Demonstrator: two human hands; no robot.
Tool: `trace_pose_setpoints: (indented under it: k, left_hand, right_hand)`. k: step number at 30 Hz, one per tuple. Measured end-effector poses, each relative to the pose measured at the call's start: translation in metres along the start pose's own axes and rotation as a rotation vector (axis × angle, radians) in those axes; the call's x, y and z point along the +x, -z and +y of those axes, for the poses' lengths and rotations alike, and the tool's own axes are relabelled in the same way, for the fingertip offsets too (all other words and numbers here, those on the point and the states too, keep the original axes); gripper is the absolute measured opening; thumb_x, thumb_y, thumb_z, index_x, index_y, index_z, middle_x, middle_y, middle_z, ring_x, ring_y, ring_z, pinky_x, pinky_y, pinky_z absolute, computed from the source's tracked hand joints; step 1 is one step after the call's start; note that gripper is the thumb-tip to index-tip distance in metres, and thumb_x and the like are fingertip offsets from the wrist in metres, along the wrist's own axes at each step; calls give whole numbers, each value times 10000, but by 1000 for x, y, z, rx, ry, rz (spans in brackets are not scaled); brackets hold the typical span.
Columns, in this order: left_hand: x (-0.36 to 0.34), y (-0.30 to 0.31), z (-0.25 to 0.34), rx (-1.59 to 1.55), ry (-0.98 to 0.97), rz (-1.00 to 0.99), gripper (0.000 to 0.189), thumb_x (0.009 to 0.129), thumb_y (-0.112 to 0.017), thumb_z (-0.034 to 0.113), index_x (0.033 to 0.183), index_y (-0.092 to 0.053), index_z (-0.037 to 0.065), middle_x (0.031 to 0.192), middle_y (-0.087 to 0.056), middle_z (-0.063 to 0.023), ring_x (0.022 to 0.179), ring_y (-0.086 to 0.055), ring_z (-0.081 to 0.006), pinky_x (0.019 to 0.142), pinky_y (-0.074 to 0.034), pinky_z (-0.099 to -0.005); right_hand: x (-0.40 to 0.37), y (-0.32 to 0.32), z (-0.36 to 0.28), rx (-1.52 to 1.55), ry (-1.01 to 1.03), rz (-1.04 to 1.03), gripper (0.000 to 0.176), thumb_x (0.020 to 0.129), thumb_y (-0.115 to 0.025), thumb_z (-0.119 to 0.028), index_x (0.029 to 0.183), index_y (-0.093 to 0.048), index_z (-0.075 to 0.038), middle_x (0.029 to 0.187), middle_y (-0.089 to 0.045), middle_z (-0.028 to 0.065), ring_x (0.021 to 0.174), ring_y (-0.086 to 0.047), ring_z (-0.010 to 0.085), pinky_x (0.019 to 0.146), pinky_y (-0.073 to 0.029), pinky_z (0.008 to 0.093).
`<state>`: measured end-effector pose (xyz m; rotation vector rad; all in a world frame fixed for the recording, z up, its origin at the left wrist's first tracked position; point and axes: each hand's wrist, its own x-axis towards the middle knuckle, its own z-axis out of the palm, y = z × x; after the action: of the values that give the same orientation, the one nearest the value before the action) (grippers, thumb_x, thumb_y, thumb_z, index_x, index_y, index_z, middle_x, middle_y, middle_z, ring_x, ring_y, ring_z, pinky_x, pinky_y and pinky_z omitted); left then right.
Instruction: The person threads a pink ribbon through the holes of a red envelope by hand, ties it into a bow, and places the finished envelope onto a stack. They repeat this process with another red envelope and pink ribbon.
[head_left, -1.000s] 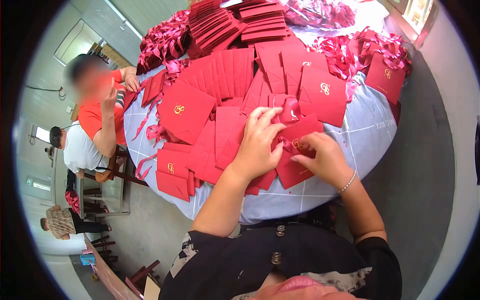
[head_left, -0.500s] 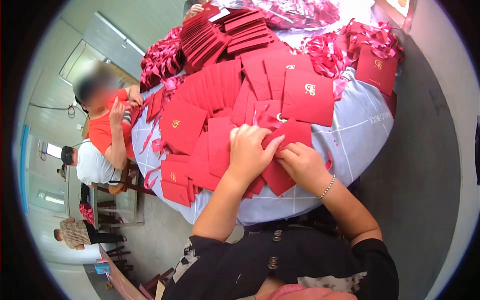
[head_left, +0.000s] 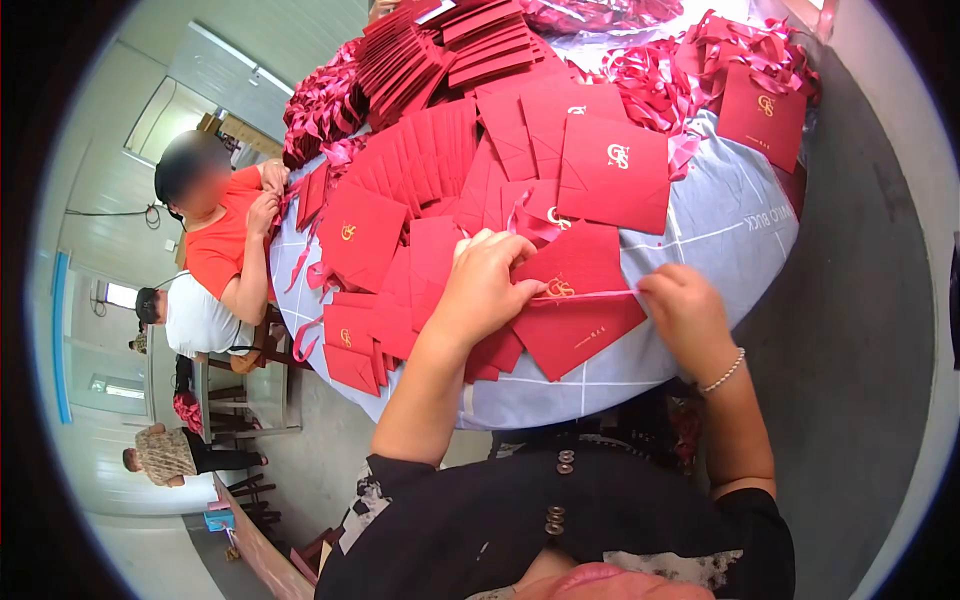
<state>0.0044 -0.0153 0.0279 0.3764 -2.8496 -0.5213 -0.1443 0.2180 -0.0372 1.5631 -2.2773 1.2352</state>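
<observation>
A flat red paper bag (head_left: 585, 345) with a gold emblem lies in front of me at the table's near edge. Across its face runs a thin pink ribbon (head_left: 600, 296), stretched between my hands. My left hand (head_left: 488, 285) pinches the ribbon's left end at the bag, its thumb near the emblem. Off the bag's right edge, my right hand (head_left: 690, 315) is closed on the other end, slightly blurred. Just beyond, another red bag (head_left: 615, 175) with a gold emblem rests on the pile, and a loop of ribbon (head_left: 530, 222) lies between them.
Overlapping red bags (head_left: 415, 160) cover the table, with upright stacks (head_left: 400, 65) behind. Ribbon heaps (head_left: 650, 85) lie at the back right. A pale blue checked cloth (head_left: 740, 225) covers the table. A person in orange (head_left: 225, 235) works at the left side, others behind.
My right hand has moved right, away from my left hand, drawing the ribbon out across the bag. The bag's emblem is now uncovered. My view has shifted slightly.
</observation>
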Motion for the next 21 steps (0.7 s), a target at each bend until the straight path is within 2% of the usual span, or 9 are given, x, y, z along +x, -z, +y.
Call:
trace_pose_setpoints:
  k: [3,6,10,12,13,15,16,19,21]
  left_hand:
    - [3,2,0,-67,57,-89,409,686,-858,150,1038,-664,77,894,-674,-63,911,-622,-257,828,-453,-403]
    - [4,3,1,-75,40,-93,437,685,-859,143,1068,-660,78,892,-674,-61,919,-621,-265,831,-467,-397]
    - [6,8,7,-27,64,-153,463,677,-860,129,1089,-656,75,902,-670,-66,932,-618,-274,851,-483,-402]
    - [6,5,7,-69,-4,-119,523,648,-870,98,1118,-645,56,925,-656,-84,909,-607,-264,824,-500,-380]
    - [5,5,8,-69,-4,-121,523,648,-870,98,1118,-645,56,925,-656,-84,909,-607,-264,824,-500,-380]
    - [5,3,12,-78,-68,-72,551,649,-865,84,1146,-628,52,976,-652,-102,944,-609,-281,856,-500,-385]
    - [4,1,11,-79,-71,-78,551,649,-865,84,1146,-628,52,976,-652,-102,944,-609,-281,856,-500,-385]
    - [5,-8,7,-161,-150,-27,557,656,-868,88,1152,-618,43,999,-648,-115,974,-610,-294,874,-504,-386]
    - [4,-18,5,-248,-108,-2,556,670,-880,121,1156,-621,40,989,-647,-122,981,-614,-296,871,-508,-389]
  right_hand:
    - [0,20,17,37,-46,3,63,821,-709,-46,869,-671,-31,836,-635,116,822,-625,314,731,-500,412]
    - [1,30,28,226,-153,-1,105,794,-748,-26,843,-658,-5,800,-632,107,802,-608,284,730,-484,376]
    - [0,39,43,269,-138,0,88,815,-728,-4,859,-652,4,819,-632,92,808,-621,224,732,-493,332]
    - [-2,30,53,437,-292,46,79,863,-702,-3,919,-645,-2,869,-643,44,827,-622,145,757,-496,268]
    - [-3,24,55,437,-294,45,79,863,-702,-3,919,-645,-2,869,-643,44,827,-622,145,757,-496,268]
    - [-1,13,57,735,-480,96,97,910,-680,-3,996,-634,-11,937,-649,11,858,-619,96,793,-495,228]
    - [2,11,56,735,-485,99,97,910,-680,-3,996,-634,-11,937,-649,11,858,-619,96,793,-495,228]
    - [11,6,49,1153,-536,181,141,923,-666,29,1050,-632,-21,965,-665,18,884,-630,86,814,-509,228]
    - [16,3,45,1163,-511,199,145,922,-669,29,1055,-636,-20,978,-674,27,891,-637,93,817,-515,233]
